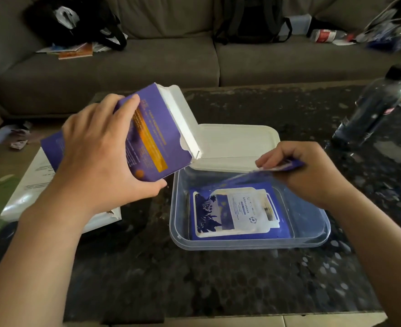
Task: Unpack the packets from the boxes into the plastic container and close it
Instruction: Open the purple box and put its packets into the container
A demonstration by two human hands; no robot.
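Flanking container (249,244) and lid (237,142), left hand (100,156) grips box (152,128), right hand (305,171) pinches packet (289,164).

Person, two limbs in view: left forearm (41,244) at near left and right forearm (371,232) at near right, both bare to the frame edge; left hand (100,147) and right hand (308,171) bare, fingernails short.

The dark speckled surface (218,279) carries a clear container (249,245) centrally, its lid (237,142) at twelve, a white parcel (29,185) at nine and a bottle (371,109) at two.
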